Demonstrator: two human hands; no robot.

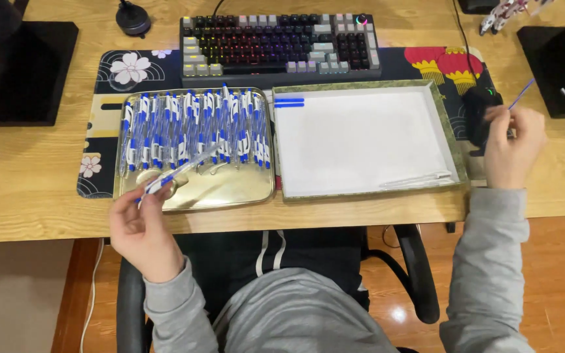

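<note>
The left hand [140,225] is pinching a clear plastic pen barrel with blue grip [176,172] over the shiny metal tray [230,193]. Right of that tray, the right hand [513,145] is pinching a thin blue refill [522,93].

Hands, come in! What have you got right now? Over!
Left hand shut on a pen body above the metal tray. Right hand pinching a thin blue refill. White tray holds two blue pieces. Nothing blocking.

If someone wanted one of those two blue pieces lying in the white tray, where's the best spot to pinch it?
Probably at its free right end, coming from above. The two blue pieces lie flat and side by side in the white tray's top left corner, with their left ends near the wall, so only the right ends have finger room.
</note>
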